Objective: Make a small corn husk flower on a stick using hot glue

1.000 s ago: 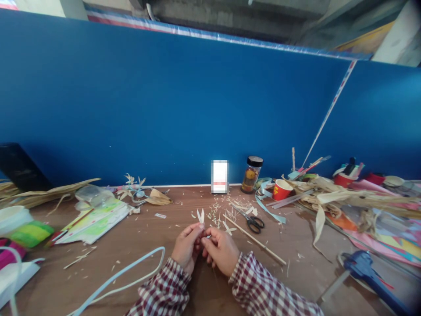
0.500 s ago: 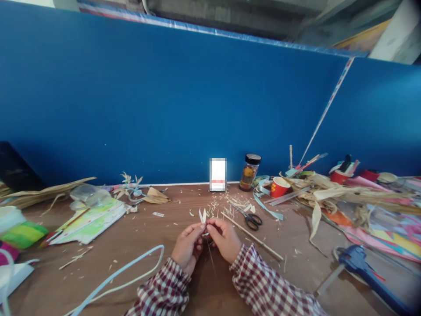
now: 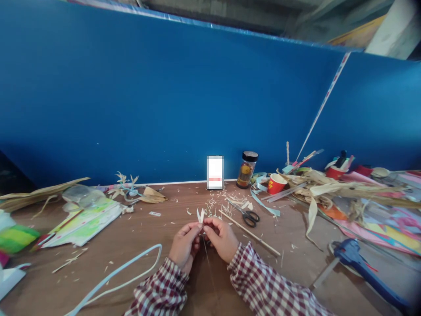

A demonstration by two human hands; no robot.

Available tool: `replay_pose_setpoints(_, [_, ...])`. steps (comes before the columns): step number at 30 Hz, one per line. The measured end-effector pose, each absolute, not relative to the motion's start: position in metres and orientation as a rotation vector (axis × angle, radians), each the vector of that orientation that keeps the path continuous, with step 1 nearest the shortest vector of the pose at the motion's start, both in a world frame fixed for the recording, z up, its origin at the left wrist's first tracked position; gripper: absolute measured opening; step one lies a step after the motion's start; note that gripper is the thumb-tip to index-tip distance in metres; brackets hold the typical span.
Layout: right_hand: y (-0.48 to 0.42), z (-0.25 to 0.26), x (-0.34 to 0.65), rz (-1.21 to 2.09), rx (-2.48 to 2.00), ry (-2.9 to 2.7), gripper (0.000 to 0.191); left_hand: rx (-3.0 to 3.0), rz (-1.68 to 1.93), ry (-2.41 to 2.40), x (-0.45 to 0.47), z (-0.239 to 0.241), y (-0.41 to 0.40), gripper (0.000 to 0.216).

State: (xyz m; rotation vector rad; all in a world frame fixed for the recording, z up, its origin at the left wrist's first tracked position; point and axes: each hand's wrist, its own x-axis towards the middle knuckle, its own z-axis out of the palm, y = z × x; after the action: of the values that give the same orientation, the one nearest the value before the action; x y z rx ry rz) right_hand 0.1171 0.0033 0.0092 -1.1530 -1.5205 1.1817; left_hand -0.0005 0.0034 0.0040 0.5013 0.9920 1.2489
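Note:
Between my fingertips, a few narrow, pale petal-like strips [image 3: 200,215], which look like corn husk, stand upright in a small bunch. My left hand [image 3: 184,246] pinches them low down with thumb and forefinger. My right hand [image 3: 222,240] is closed too, its thumb and fingertips pressed together right at the base of the bunch; what exactly they pinch is hidden. A fine thread [image 3: 207,256] runs down from between the hands towards me. Beyond the hands lie black-handled scissors [image 3: 250,218] and a thin stick [image 3: 253,235] among pale husk scraps [image 3: 213,206].
At the back stand a dark-lidded jar [image 3: 247,170] and a red paper cup [image 3: 276,183]. Dried husks [image 3: 345,188] and a blue glue gun [image 3: 355,259] lie right. Leftward are a pale looped cord [image 3: 125,267] and painted paper [image 3: 88,221]. A blue partition [image 3: 184,96] rises behind.
The whole view has shifted slightly, so everything sits a little further left and up. Both hands keep nearly the same pinching pose, and the pale strips are still between them.

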Motion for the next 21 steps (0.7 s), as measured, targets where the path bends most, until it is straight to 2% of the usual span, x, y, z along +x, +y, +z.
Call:
replay_pose_setpoints(7, [0.001, 0.008, 0.116, 1.203, -1.157, -1.497, 0.022, 0.489, 1.277, 0.987, 0.0, 0.003, 0.003, 0.019])
replay_pose_setpoints(21, [-0.007, -0.001, 0.104, 1.684, -1.053, -1.369, 0.037, 0.472, 1.251, 0.939, -0.01, 0.003, 0.01, 0.014])
